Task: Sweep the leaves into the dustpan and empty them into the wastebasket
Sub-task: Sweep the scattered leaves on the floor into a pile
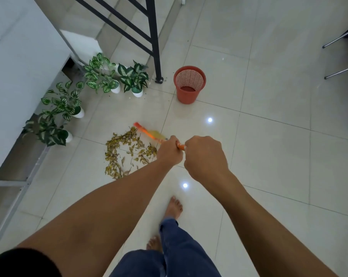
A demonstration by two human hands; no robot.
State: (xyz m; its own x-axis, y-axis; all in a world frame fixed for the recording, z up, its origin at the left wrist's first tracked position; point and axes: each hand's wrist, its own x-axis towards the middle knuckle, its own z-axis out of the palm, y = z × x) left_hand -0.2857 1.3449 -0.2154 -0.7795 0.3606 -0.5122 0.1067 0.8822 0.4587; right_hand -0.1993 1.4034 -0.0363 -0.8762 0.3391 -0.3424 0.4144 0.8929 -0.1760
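Note:
A patch of dry yellow-brown leaves (125,152) lies on the pale tiled floor, left of my hands. An orange broom (149,132), blurred, reaches from my hands to the far edge of the leaves. My left hand (169,151) grips the broom's handle lower down, and my right hand (206,156) is closed around the handle's upper end. A red mesh wastebasket (189,84) stands upright and looks empty, farther away and to the right of the leaves. No dustpan is in view.
Several potted green plants (133,76) in white pots line the left side beside a white cabinet (19,76). A black metal post (156,47) stands near the wastebasket. Chair legs (341,54) show at the far right. My bare feet (174,206) are below my hands.

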